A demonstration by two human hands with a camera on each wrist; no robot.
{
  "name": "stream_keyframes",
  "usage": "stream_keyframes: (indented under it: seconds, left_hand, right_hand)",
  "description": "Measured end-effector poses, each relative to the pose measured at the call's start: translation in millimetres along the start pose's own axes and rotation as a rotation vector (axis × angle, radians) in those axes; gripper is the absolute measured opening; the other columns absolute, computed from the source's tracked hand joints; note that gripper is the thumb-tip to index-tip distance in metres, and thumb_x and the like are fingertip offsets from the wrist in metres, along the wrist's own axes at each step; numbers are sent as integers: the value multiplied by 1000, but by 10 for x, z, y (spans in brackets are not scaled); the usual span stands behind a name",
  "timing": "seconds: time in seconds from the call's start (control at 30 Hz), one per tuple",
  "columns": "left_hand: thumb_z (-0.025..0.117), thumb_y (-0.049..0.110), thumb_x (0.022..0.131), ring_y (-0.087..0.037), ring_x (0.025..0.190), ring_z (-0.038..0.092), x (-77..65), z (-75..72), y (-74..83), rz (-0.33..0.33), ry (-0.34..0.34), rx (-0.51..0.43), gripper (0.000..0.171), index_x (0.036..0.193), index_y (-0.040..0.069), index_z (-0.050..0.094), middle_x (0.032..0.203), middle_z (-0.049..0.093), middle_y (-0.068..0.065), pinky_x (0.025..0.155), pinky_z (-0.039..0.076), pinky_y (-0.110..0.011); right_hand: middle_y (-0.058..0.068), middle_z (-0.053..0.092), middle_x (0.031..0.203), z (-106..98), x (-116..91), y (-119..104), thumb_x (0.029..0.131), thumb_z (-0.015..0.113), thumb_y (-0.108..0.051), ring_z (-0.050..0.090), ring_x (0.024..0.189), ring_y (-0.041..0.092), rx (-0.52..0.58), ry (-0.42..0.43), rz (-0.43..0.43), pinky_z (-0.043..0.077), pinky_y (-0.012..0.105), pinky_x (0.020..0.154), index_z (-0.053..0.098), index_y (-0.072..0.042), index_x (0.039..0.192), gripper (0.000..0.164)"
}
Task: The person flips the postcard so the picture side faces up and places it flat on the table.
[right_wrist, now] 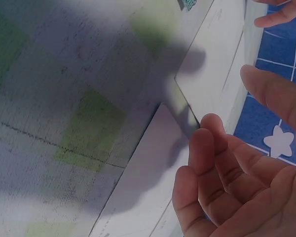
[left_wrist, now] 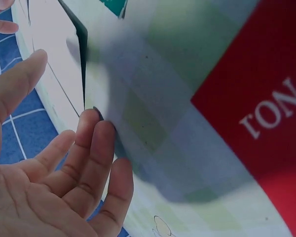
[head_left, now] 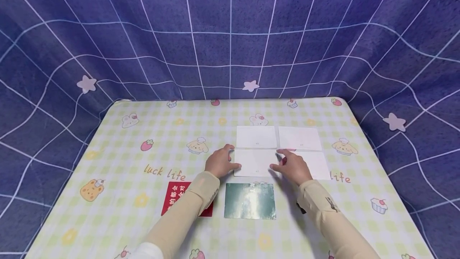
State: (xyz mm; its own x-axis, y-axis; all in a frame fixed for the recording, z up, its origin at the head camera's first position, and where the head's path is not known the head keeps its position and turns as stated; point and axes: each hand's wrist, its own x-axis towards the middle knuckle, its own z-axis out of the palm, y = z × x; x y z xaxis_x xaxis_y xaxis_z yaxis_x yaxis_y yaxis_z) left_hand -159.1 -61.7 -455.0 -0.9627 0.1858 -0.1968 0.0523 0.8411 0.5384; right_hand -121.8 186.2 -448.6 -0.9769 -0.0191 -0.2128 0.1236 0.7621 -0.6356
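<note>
Several white rectangular cards lie in two rows on the table. The front left white card (head_left: 256, 163) is between my two hands. At its left side is my left hand (head_left: 220, 162), fingers loosely bent and spread, thumb by the card's edge. My right hand (head_left: 292, 167) sits at its right side in a similar pose, partly covering the front right card (head_left: 316, 165). In the left wrist view the left fingers (left_wrist: 103, 143) are beside the card edge. The right fingers (right_wrist: 202, 153) hover over the seam between two cards; whether they touch is unclear.
A shiny dark green card (head_left: 250, 201) lies in front of the white ones. The red card (head_left: 176, 197) with white characters is partly hidden under the left forearm. A checked cloth (head_left: 118, 227) with cartoon prints covers the table. Blue gridded curtain (head_left: 230, 51) surrounds it.
</note>
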Motion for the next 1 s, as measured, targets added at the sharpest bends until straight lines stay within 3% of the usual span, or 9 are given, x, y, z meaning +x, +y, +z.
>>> stream_keyframes:
  seconds: [0.2, 0.33, 0.47, 0.77, 1.0]
  left_hand:
    - [89, 29, 79, -19, 75, 56, 23, -3, 5, -15, -26, 27, 72, 140, 8, 57, 85, 60, -2, 71, 47, -35]
    - [90, 30, 76, -28, 98, 65, 40, 7, 3, -12, -41, 56, 78, 142, 8, 55, 110, 69, -11, 85, 52, -41]
    - [91, 32, 75, -33, 114, 63, 73, 42, 0, -15, -49, 91, 81, 144, 9, 54, 128, 65, -16, 94, 51, -45]
    - [92, 32, 75, -36, 111, 63, 52, 99, 25, 1, -19, 162, 80, 143, 10, 56, 124, 65, -17, 88, 53, -49]
    - [93, 28, 73, -35, 108, 63, 39, 114, 37, 7, 14, 152, 78, 139, 10, 57, 121, 66, -16, 86, 53, -48]
  right_hand:
    - [2, 61, 78, 17, 35, 2, 86, 81, -23, 53, 62, 16, -16, -12, 16, 42, 33, 64, 52, -1, 144, 68]
    - [4, 62, 80, 20, 63, -11, 85, 82, -22, 54, 64, 17, -26, -18, 30, 43, 34, 65, 50, -1, 146, 72]
    - [6, 62, 83, 27, 84, -19, 84, 83, -22, 55, 67, 19, -28, -32, 38, 44, 35, 67, 48, 0, 147, 75]
    - [6, 61, 84, 75, 130, 15, 83, 84, -24, 55, 70, 20, -70, -40, 63, 43, 36, 68, 48, 1, 147, 77]
    - [6, 61, 82, 105, 145, 32, 82, 85, -22, 55, 68, 20, -90, -19, 48, 44, 36, 65, 50, 3, 144, 76]
